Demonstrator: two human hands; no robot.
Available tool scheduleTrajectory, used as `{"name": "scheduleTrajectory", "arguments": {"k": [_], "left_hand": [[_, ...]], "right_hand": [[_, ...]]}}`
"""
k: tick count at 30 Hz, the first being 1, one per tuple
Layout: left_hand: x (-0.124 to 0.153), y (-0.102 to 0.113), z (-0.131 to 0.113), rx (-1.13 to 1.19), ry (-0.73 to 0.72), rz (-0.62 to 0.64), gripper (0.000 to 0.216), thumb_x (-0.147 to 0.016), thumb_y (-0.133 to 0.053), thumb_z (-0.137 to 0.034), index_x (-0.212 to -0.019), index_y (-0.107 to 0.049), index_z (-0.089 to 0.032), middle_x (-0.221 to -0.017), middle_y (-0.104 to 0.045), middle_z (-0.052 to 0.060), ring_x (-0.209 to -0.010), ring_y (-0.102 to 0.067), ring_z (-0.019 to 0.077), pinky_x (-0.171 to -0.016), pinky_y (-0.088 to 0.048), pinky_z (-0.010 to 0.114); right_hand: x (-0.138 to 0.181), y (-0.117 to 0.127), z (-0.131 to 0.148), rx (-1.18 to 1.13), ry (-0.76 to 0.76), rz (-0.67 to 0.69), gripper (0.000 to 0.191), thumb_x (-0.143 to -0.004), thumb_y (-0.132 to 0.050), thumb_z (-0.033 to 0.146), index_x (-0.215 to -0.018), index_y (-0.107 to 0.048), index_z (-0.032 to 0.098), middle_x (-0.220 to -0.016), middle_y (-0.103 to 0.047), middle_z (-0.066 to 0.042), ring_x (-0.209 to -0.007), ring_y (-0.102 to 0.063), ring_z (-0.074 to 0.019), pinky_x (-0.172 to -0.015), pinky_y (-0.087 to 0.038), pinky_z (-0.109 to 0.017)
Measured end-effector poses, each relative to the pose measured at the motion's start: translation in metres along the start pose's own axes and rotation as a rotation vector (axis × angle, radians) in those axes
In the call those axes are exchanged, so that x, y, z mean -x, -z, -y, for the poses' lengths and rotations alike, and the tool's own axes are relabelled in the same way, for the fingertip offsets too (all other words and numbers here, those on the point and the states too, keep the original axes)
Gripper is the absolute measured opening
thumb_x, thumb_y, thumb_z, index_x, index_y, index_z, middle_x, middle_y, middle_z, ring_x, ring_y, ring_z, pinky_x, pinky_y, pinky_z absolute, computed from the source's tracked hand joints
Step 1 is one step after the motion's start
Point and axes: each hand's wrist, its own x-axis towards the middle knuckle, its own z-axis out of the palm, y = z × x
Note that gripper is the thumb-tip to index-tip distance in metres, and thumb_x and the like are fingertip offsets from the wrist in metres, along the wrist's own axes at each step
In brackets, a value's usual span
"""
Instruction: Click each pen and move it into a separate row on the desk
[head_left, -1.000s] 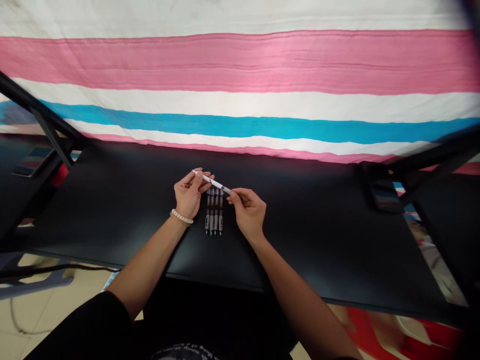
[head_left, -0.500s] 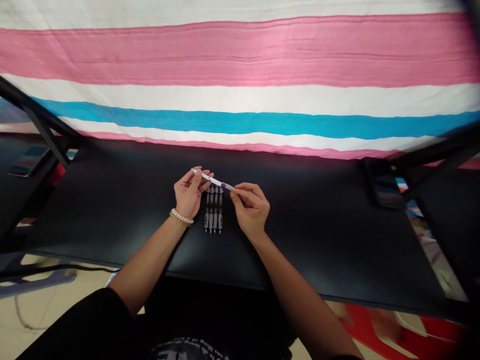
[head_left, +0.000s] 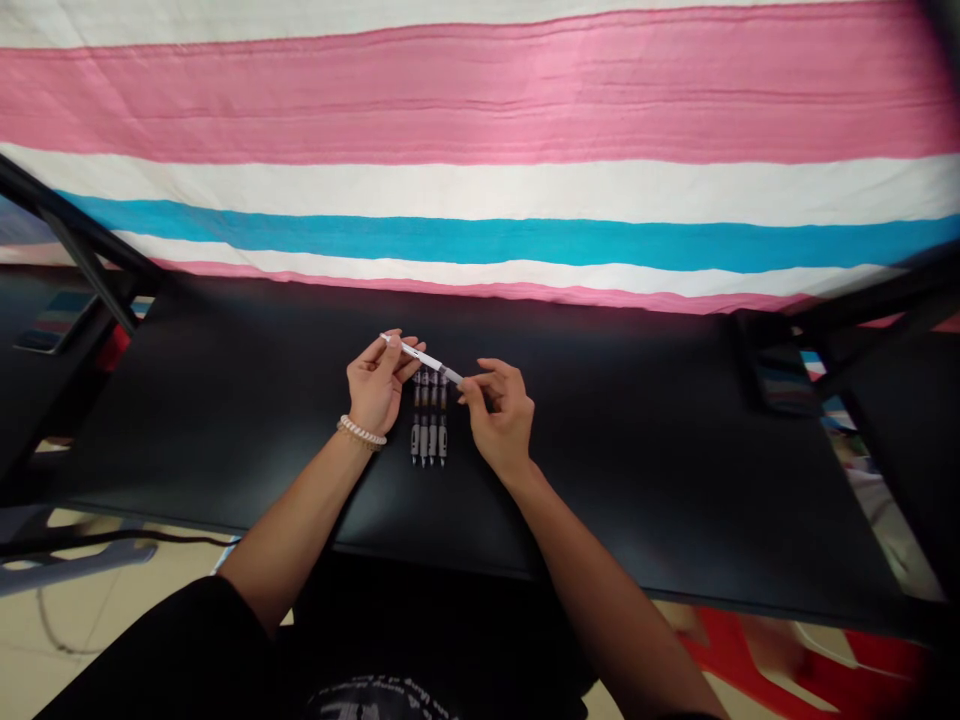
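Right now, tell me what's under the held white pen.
Visible just beneath the white pen: four grey-gripped pens lying on the black table. Whatever the white pen overlaps is covered.

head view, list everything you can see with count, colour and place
slim white pen with a grey end: 1, white and grey, between both hands
slender grey-and-clear pens: 4, side by side below the held pen
flat black table: 1, black, under the pens
striped cloth sheet: 1, pink, white and blue, behind the table
dark phone-like slabs: 2, dark, far left and far right
black frame bars: several, black, both sides
red seat-like thing: count unclear, red, lower right
pale floor: 1, cream, below
beaded bracelet: 1, whitish, left wrist
left hand: 1, bare, on the pen's white part
right hand: 1, bare, at its grey end
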Motion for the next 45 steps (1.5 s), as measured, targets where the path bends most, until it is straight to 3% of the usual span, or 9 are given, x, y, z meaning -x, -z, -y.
{"name": "scheduleTrajectory", "arguments": {"k": [3, 7, 10, 19, 27, 34, 37, 41, 45], "left_hand": [[0.0003, -0.0004, 0.0, -0.026, 0.003, 0.01, 0.034, -0.077, -0.081, -0.041, -0.098, -0.069, -0.018, -0.093, -0.076, 0.007, -0.09, -0.075, 0.0199, -0.086, -0.06, 0.036], [-0.0002, 0.0006, 0.0006, -0.034, -0.003, 0.007, 0.032, -0.079, -0.079, -0.042, -0.098, -0.069, -0.018, -0.095, -0.076, 0.007, -0.092, -0.075, 0.02, -0.089, -0.06, 0.037], [0.0001, 0.0003, -0.0001, -0.011, 0.008, 0.012, 0.032, -0.078, -0.08, -0.041, -0.097, -0.069, -0.018, -0.094, -0.076, 0.007, -0.09, -0.075, 0.0194, -0.088, -0.06, 0.036], [0.0048, -0.0064, -0.0048, 0.057, 0.022, 0.006, 0.037, -0.07, -0.086, -0.039, -0.094, -0.072, -0.015, -0.088, -0.076, 0.007, -0.084, -0.075, 0.0203, -0.081, -0.06, 0.035], [0.0053, -0.0066, -0.0047, 0.073, 0.027, 0.008, 0.034, -0.07, -0.086, -0.037, -0.093, -0.073, -0.015, -0.087, -0.076, 0.007, -0.081, -0.075, 0.0189, -0.073, -0.06, 0.029], [0.0058, -0.0071, -0.0053, 0.058, 0.028, 0.011, 0.035, -0.07, -0.086, -0.038, -0.093, -0.073, -0.015, -0.087, -0.076, 0.007, -0.082, -0.075, 0.0199, -0.078, -0.06, 0.033], [0.0069, -0.0069, -0.0053, 0.06, 0.036, 0.014, 0.035, -0.07, -0.086, -0.039, -0.093, -0.072, -0.015, -0.087, -0.076, 0.007, -0.082, -0.075, 0.0195, -0.078, -0.059, 0.034], [0.0078, -0.0056, -0.004, 0.069, 0.046, 0.042, 0.033, -0.073, -0.084, -0.037, -0.094, -0.072, -0.016, -0.087, -0.076, 0.007, -0.083, -0.074, 0.0191, -0.079, -0.059, 0.033], [0.0077, -0.0064, -0.0066, 0.082, 0.093, 0.084, 0.028, -0.078, -0.081, -0.035, -0.096, -0.071, -0.017, -0.09, -0.074, 0.006, -0.086, -0.073, 0.0177, -0.083, -0.057, 0.033]], "right_hand": [[-0.0006, -0.0001, 0.0, -0.029, 0.01, -0.013, 0.043, -0.088, -0.067, 0.032, -0.124, -0.046, 0.025, -0.1, -0.071, -0.004, -0.085, -0.07, -0.0177, -0.079, -0.058, -0.035], [-0.0005, 0.0007, 0.0007, 0.023, 0.006, -0.039, 0.042, -0.088, -0.066, 0.03, -0.124, -0.046, 0.025, -0.085, -0.07, 0.0, -0.073, -0.067, -0.0162, -0.074, -0.056, -0.034], [-0.0005, 0.0012, 0.0006, 0.019, 0.013, -0.049, 0.046, -0.087, -0.068, 0.033, -0.125, -0.044, 0.024, -0.09, -0.07, -0.002, -0.08, -0.067, -0.0179, -0.075, -0.056, -0.035], [-0.0005, 0.0017, -0.0028, 0.035, 0.035, -0.054, 0.035, -0.091, -0.063, 0.032, -0.12, -0.047, 0.025, -0.083, -0.067, 0.001, -0.071, -0.066, -0.0158, -0.068, -0.053, -0.033], [0.0011, 0.0033, 0.0009, 0.095, 0.065, -0.048, 0.032, -0.091, -0.063, 0.031, -0.118, -0.047, 0.024, -0.086, -0.069, 0.0, -0.075, -0.067, -0.0168, -0.072, -0.053, -0.035], [0.0019, 0.0044, 0.0018, 0.125, 0.078, -0.001, 0.031, -0.091, -0.063, 0.033, -0.116, -0.048, 0.023, -0.088, -0.071, -0.002, -0.077, -0.068, -0.0176, -0.073, -0.054, -0.036], [0.0041, 0.0038, 0.0037, 0.134, 0.073, 0.033, 0.025, -0.094, -0.059, 0.032, -0.114, -0.049, 0.023, -0.079, -0.069, 0.001, -0.068, -0.067, -0.0162, -0.068, -0.054, -0.034], [0.0062, 0.0027, 0.0024, 0.149, 0.095, -0.029, 0.029, -0.09, -0.065, 0.032, -0.113, -0.05, 0.023, -0.09, -0.072, -0.003, -0.077, -0.069, -0.0179, -0.073, -0.055, -0.035], [0.006, 0.003, -0.0006, 0.117, 0.029, 0.07, 0.017, -0.093, -0.06, 0.029, -0.105, -0.05, 0.024, -0.081, -0.071, 0.0, -0.063, -0.066, -0.0144, -0.06, -0.052, -0.029]]}}
